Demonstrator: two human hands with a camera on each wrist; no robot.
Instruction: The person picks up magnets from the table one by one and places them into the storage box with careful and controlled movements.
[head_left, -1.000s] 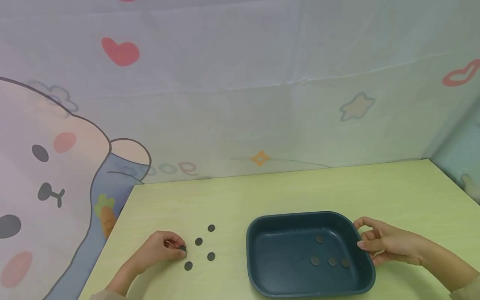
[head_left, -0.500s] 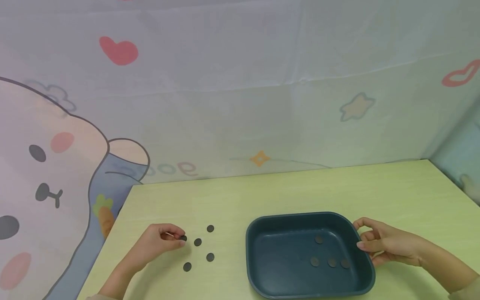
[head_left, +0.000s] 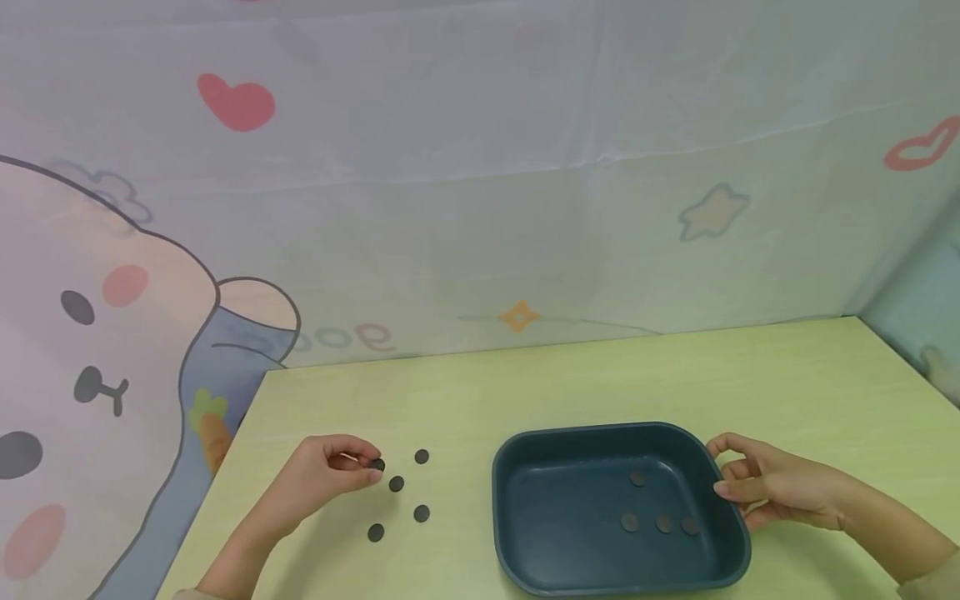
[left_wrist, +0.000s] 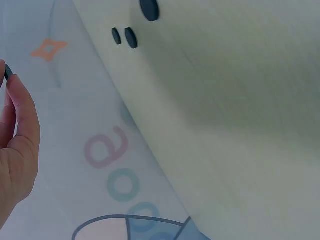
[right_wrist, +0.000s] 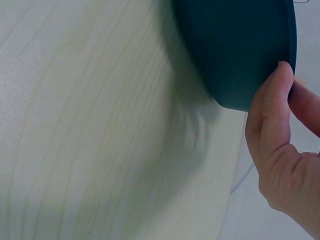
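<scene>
My left hand [head_left: 318,479] pinches a small dark round disc [head_left: 377,466] between thumb and fingertips, raised above the table at the left. In the left wrist view the same disc [left_wrist: 8,72] shows edge-on at the fingertips. Several more dark discs lie on the table close by, among them a far disc [head_left: 422,457], a near disc [head_left: 376,532] and a right-hand disc [head_left: 422,513]. My right hand [head_left: 787,483] grips the right rim of a dark teal rectangular tray [head_left: 517,575], thumb over the edge. Inside the tray lie several discs, one disc [head_left: 637,479] behind the others.
The pale yellow-green table [head_left: 465,392] reaches back to a printed cloth [head_left: 450,208] hanging behind it. A large cartoon animal is printed on that cloth at the left. The tray stands right of the loose discs.
My left hand has risen and moved slightly right and away from me with the pinched disc. My right hand and the tray have stayed in place.
</scene>
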